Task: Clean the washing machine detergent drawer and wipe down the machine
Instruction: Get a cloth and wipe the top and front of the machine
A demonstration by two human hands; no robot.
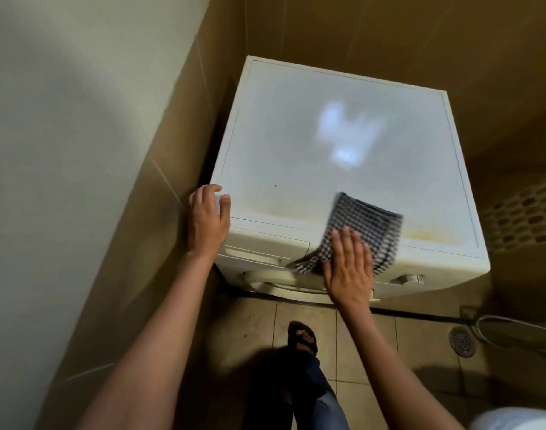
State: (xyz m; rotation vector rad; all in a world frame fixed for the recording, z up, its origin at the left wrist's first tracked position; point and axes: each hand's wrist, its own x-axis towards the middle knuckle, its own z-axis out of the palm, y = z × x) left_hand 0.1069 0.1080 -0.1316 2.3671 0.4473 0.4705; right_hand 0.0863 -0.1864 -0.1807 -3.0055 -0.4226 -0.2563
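Observation:
A white front-loading washing machine (pixel 296 144) stands in a tiled corner, seen from above. Its detergent drawer (pixel 259 254) at the front top left is closed. A dark-and-white checked cloth (pixel 363 225) lies over the front edge of the top, hanging partly down the front. My right hand (pixel 347 265) presses flat on the cloth with straight fingers. My left hand (pixel 208 218) rests on the machine's front left corner, fingers curled over the edge. Yellowish stains run along the top's front strip.
Tiled walls close in on the left and behind the machine. A perforated laundry basket (pixel 526 215) stands at the right. A floor drain (pixel 462 341) and a hose (pixel 513 324) lie on the tiled floor at lower right. My sandalled foot (pixel 302 336) stands before the machine.

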